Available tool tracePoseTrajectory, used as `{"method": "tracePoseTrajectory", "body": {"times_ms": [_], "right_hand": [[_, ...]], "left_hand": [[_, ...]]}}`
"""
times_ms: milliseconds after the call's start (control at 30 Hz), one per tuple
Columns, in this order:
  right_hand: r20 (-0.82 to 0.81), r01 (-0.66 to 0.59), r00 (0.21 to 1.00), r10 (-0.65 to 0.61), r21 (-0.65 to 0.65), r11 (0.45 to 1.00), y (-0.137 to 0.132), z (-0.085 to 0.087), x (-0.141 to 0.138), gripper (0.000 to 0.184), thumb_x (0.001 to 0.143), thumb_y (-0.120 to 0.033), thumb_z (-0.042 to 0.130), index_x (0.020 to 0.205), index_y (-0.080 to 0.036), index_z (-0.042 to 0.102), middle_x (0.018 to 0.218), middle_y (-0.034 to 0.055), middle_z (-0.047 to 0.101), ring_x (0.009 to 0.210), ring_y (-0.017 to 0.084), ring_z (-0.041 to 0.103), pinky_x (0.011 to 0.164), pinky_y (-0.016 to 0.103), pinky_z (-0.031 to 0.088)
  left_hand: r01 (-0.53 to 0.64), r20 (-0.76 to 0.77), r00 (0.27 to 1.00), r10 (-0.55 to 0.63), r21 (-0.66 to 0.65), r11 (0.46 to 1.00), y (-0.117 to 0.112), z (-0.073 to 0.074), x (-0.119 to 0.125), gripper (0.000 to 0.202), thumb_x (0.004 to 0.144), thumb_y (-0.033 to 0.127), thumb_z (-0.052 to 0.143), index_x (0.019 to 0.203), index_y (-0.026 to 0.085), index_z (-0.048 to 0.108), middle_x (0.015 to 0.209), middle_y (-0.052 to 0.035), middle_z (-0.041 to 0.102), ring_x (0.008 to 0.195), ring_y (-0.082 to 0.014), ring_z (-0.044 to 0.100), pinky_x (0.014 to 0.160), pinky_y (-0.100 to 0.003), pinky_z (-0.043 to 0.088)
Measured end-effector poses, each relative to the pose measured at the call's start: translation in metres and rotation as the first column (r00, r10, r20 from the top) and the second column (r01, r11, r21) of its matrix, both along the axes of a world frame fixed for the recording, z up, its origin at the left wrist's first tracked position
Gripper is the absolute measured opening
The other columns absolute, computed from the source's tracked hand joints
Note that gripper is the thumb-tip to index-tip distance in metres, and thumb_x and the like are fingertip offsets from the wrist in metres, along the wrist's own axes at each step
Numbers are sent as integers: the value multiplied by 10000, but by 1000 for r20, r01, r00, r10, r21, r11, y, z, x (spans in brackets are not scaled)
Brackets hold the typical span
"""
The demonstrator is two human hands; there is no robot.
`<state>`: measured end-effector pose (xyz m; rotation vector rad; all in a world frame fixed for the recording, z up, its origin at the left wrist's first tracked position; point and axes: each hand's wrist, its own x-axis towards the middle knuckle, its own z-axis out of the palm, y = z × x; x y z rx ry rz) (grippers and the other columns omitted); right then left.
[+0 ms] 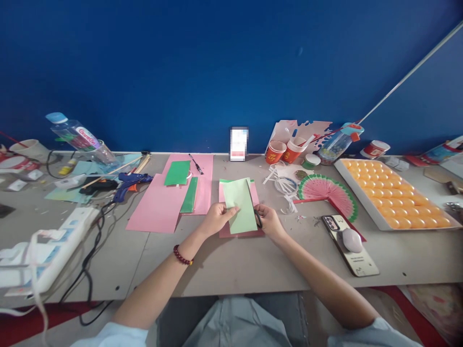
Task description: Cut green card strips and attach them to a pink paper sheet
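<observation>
My left hand (219,218) pinches a light green sheet of paper (241,200) by its left edge, with the thumb on top. At the sheet's right edge, my right hand (269,221) is closed around black-handled scissors (258,219). Their blades are hidden, apparently behind the sheet. Beneath the raised sheet, a pink sheet (254,192) lies on the table, with a strip of green showing along its top. To the left are larger pink sheets (155,205), a green piece of paper (177,172) and a pen (197,165).
A blue glue gun (132,182), power strip (68,246) and bottle (74,131) stand or lie left. A phone (238,144) leans upright at the wall. Rightward are paper cups (275,152), a watermelon-patterned fan (327,190), another phone (356,258) and a tray of orange balls (398,195).
</observation>
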<state>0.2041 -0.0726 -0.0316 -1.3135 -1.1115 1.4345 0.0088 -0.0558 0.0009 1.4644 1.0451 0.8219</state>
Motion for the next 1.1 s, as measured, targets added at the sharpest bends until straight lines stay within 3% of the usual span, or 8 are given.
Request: {"method": "tracePoseTrajectory", "body": {"times_ms": [400, 600, 800, 1100], "right_hand": [[-4, 9, 1000, -9, 11, 1000, 2, -8, 1, 155, 568, -230, 651, 642, -175, 526, 507, -63, 502, 450, 59, 373, 453, 192, 251], [19, 19, 1000, -20, 14, 1000, 1, -8, 2, 138, 594, -235, 645, 660, -178, 539, 522, -59, 501, 473, 71, 398, 464, 198, 276], [20, 10, 1000, -10, 12, 1000, 0, -5, 1, 169, 598, -251, 676, 681, -171, 553, 552, -47, 529, 500, 80, 431, 485, 201, 307], [37, 8, 999, -9, 19, 1000, 0, -5, 1, 163, 606, -258, 673, 678, -175, 553, 540, -51, 513, 502, 88, 434, 492, 210, 318]], "left_hand": [[5, 15, 1000, -5, -14, 1000, 0, -3, 0, 513, 759, 617, 613, 637, 120, 578, 505, 64, 245, 481, -55, 173, 430, -216, 129], [-5, -21, 1000, 4, -33, 999, 1, -6, 1, 530, 739, 639, 615, 616, 125, 572, 497, 51, 315, 478, -61, 219, 430, -217, 156], [41, -30, 999, -43, -73, 997, 0, -3, 3, 551, 726, 662, 606, 710, 111, 627, 510, 43, 393, 485, -69, 274, 453, -217, 204], [0, -75, 997, -3, -50, 999, 1, -6, 2, 566, 699, 670, 632, 531, 155, 472, 470, 63, 294, 464, -60, 243, 432, -217, 173]]}}
